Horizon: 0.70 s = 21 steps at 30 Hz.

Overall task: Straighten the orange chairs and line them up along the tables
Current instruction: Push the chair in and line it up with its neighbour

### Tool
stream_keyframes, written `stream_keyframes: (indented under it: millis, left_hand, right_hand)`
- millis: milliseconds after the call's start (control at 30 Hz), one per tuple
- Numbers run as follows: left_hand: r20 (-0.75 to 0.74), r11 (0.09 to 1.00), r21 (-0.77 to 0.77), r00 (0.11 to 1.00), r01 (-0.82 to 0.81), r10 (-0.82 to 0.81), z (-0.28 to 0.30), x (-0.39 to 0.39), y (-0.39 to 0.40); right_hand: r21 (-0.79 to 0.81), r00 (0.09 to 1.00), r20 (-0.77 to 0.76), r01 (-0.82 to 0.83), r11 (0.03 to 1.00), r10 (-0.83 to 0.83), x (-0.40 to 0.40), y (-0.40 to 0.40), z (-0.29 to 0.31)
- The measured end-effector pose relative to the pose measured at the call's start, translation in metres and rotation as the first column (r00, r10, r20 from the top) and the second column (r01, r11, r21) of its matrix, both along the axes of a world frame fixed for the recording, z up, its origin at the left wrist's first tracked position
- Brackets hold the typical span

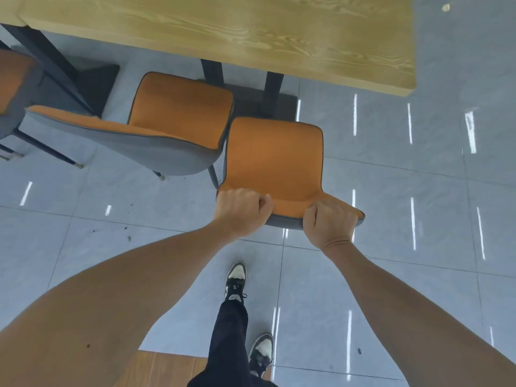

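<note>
Hands: your left hand [241, 212] and right hand [328, 226] clamp the chair [275, 157] back, steering it.
Worktop [251, 34]: 12 o'clock, the line to match.

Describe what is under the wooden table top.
Under the wooden table top, two black legs stand on a dark base plate on grey floor tiles. The top covers the legs' upper ends and everything farther back.
</note>
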<state>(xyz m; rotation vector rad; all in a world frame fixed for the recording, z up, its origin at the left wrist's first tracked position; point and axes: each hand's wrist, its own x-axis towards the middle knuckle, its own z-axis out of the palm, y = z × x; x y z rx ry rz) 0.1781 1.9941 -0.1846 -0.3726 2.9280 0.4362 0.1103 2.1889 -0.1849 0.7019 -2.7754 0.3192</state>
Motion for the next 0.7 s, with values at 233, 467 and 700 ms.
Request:
stream_keyframes:
  millis: [233,467,700]
  left_hand:
    - [-0.071,1.0,0.012,0.997,0.028,-0.027,-0.011,-0.054,-0.043]
    - [-0.067,0.998,-0.022,0.996,0.061,-0.063,-0.01,-0.091,-0.051]
    - [-0.072,0.997,0.002,0.994,0.078,-0.078,-0.015,-0.109,-0.058]
  right_hand:
    - [-0.027,1.0,0.017,0.0,1.0,0.0,-0.05,-0.033,-0.013]
    - [-0.019,1.0,-0.019,-0.014,1.0,0.013,-0.088,-0.041,-0.013]
    - [0.019,1.0,0.03,0.007,1.0,-0.008,-0.105,-0.046,-0.014]
